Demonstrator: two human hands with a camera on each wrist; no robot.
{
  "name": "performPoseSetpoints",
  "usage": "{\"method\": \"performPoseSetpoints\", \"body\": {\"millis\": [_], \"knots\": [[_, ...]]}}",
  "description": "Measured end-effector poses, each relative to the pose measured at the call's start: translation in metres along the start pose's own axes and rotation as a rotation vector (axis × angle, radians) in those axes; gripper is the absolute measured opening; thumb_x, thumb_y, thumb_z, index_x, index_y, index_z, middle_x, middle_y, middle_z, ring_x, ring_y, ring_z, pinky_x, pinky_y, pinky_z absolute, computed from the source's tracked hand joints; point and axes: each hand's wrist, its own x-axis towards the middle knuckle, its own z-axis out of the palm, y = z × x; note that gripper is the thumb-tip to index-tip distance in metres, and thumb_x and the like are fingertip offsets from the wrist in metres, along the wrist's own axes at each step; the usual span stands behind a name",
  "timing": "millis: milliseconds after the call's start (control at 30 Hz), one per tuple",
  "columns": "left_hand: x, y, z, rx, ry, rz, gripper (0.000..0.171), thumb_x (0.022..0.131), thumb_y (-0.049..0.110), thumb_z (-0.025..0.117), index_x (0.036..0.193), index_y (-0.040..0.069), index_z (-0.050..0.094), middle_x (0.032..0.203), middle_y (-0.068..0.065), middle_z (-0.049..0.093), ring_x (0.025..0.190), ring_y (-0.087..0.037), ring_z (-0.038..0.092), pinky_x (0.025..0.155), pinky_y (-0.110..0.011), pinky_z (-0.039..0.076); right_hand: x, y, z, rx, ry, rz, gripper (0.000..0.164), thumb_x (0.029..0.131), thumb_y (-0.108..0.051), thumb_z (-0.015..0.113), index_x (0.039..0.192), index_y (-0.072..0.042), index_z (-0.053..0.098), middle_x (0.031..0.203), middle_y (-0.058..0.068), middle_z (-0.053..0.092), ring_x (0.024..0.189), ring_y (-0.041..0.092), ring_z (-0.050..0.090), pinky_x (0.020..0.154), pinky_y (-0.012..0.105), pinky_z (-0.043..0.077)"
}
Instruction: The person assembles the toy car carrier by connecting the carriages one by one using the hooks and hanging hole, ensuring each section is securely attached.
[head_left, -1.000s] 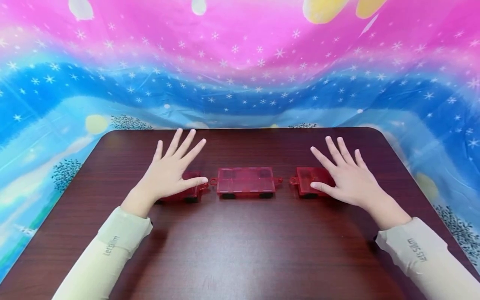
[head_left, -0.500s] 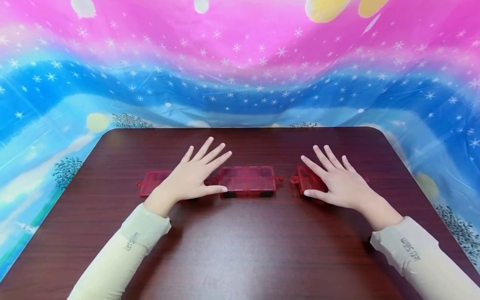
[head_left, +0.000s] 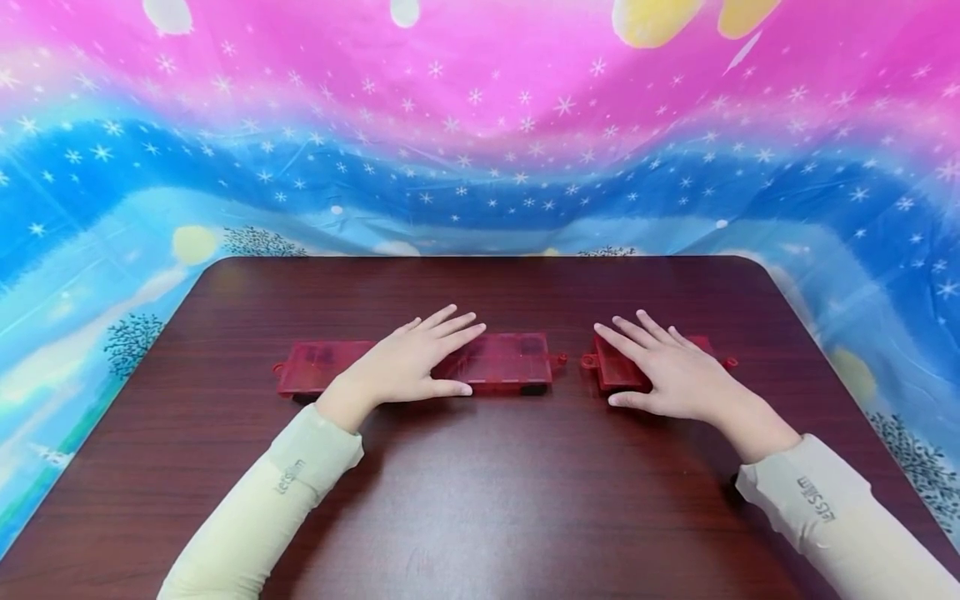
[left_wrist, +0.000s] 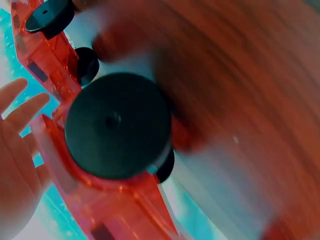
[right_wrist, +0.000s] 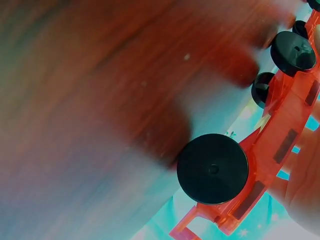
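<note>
Three see-through red toy wagons with black wheels stand in a row: the left wagon (head_left: 315, 362), the middle wagon (head_left: 517, 358) and the right wagon (head_left: 617, 368). My left hand (head_left: 397, 362) is over the junction of the left and middle wagons, hiding their facing ends. Over the right wagon is my right hand (head_left: 678, 375), covering much of it. Both hands have fairly straight fingers and thumbs held apart; contact with the wagons cannot be told. In the left wrist view, a black wheel (left_wrist: 117, 125) fills the middle. The right wrist view shows another wheel (right_wrist: 212, 169) close up.
The dark brown wooden table (head_left: 480, 483) has rounded far corners. A pink and blue snowflake-patterned cloth (head_left: 480, 150) hangs behind it and along its sides. A small gap separates the rings of the middle and right wagons.
My left hand has moved right, from over the left wagon to partly over the middle one. My right hand has shifted slightly left and nearer. The wagons stay in place.
</note>
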Motion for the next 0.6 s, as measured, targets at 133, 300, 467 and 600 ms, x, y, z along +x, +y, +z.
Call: {"method": "performPoseSetpoints", "body": {"millis": [133, 300, 467, 600], "knots": [[0.0038, 0.0009, 0.0016, -0.003, -0.008, 0.025, 0.082, 0.089, 0.061, 0.063, 0.157, 0.026, 0.033, 0.163, -0.003, 0.032, 0.153, -0.030, 0.022, 0.117, -0.058, 0.032, -0.0003, -0.0010, -0.0007, 0.014, -0.003, -0.019, 0.093, 0.085, -0.056, 0.072, 0.159, -0.028, 0.023, 0.161, 0.015, 0.031, 0.149, 0.048, 0.022, 0.112, 0.071, 0.027], [0.0071, 0.0016, 0.0018, -0.008, -0.039, 0.009, 0.080, 0.090, 0.059, 0.063, 0.156, 0.024, 0.034, 0.160, -0.004, 0.037, 0.150, -0.030, 0.029, 0.116, -0.051, 0.036, -0.0001, -0.0001, -0.0016, 0.034, -0.008, -0.025, 0.090, 0.085, -0.049, 0.074, 0.158, -0.025, 0.028, 0.158, 0.017, 0.036, 0.145, 0.047, 0.029, 0.111, 0.070, 0.029], [0.0088, 0.0026, -0.0004, -0.010, -0.057, 0.002, 0.080, 0.089, 0.052, 0.069, 0.155, 0.022, 0.036, 0.156, -0.006, 0.043, 0.145, -0.027, 0.039, 0.114, -0.049, 0.039, 0.0007, 0.0014, -0.0015, 0.035, -0.004, -0.035, 0.089, 0.083, -0.043, 0.077, 0.157, -0.023, 0.031, 0.155, 0.018, 0.040, 0.142, 0.045, 0.035, 0.111, 0.069, 0.031], [0.0105, 0.0033, -0.0021, -0.029, -0.078, -0.018, 0.079, 0.087, 0.049, 0.072, 0.154, 0.022, 0.040, 0.155, -0.006, 0.044, 0.143, -0.026, 0.042, 0.114, -0.047, 0.041, 0.0010, 0.0020, -0.0017, 0.015, 0.007, -0.039, 0.090, 0.082, -0.043, 0.078, 0.157, -0.024, 0.032, 0.153, 0.018, 0.043, 0.140, 0.043, 0.039, 0.109, 0.067, 0.036]]}}
